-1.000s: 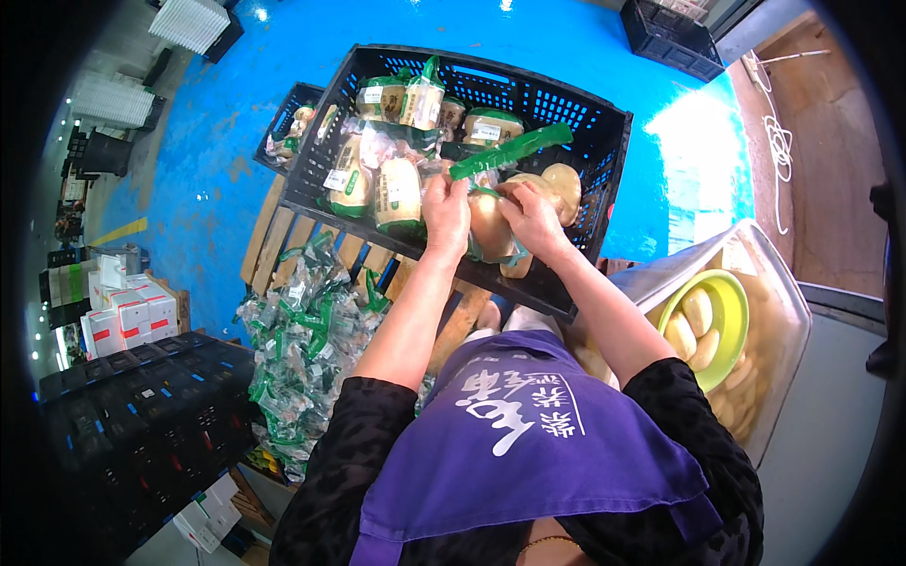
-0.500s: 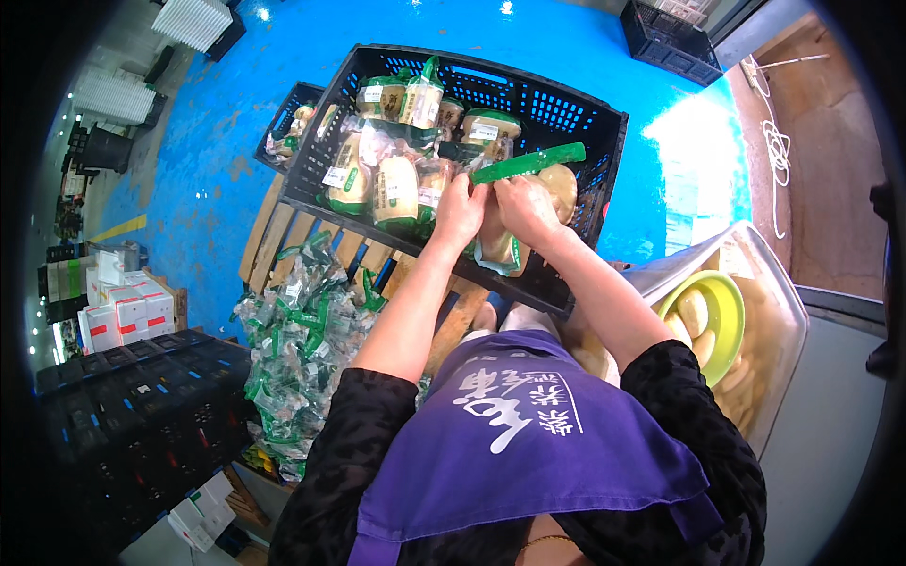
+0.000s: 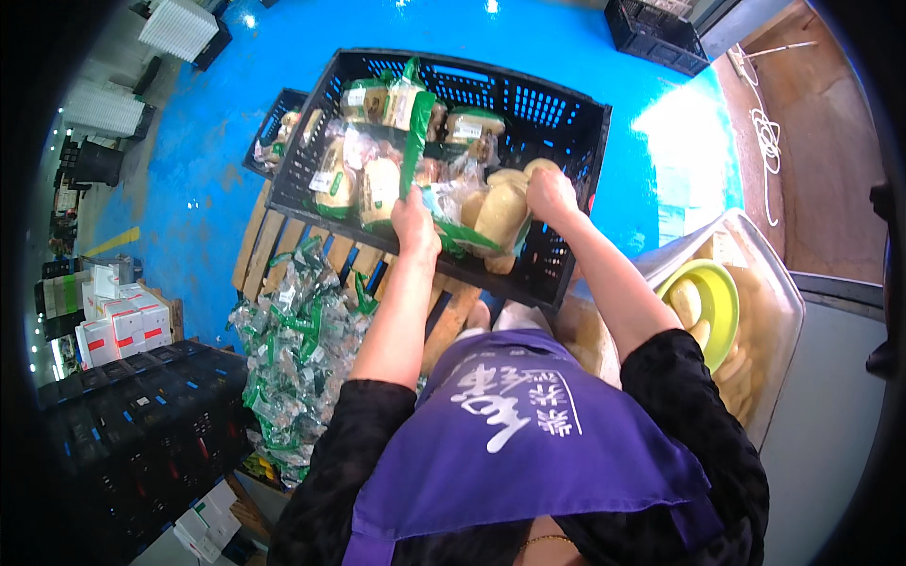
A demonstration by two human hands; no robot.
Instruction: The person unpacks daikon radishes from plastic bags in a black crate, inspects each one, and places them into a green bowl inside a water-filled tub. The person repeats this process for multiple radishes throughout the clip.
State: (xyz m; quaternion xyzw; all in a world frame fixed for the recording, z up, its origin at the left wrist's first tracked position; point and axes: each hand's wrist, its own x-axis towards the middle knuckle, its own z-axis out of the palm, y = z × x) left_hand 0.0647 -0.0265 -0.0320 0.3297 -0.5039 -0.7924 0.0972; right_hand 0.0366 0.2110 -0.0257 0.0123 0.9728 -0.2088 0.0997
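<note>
My left hand (image 3: 415, 224) is closed on the green edge of a clear plastic bag (image 3: 415, 146), whose strip stands up above the fist. At the right end of the black crate (image 3: 576, 241), my right hand (image 3: 553, 195) has its fingers curled round a pale root vegetable (image 3: 541, 166). Between the hands lies a larger pale oblong root vegetable (image 3: 500, 215), partly against the bag's film. Several filled packs with green ends and white labels, such as the labelled pack (image 3: 380, 189), sit in the crate's left and middle.
A wooden pallet (image 3: 255, 247) lies below the crate, beside a heap of green-and-clear bags (image 3: 297, 349). On my right stands a large pale tub (image 3: 791, 311) of similar vegetables in liquid, with a lime-green basin (image 3: 731, 311) in it. Stacked black crates (image 3: 142, 406) are at left.
My hands have drawn apart. The left has moved left and down with the bag's edge, turning the green strip from sloping to upright; the right has gone right onto a vegetable.
</note>
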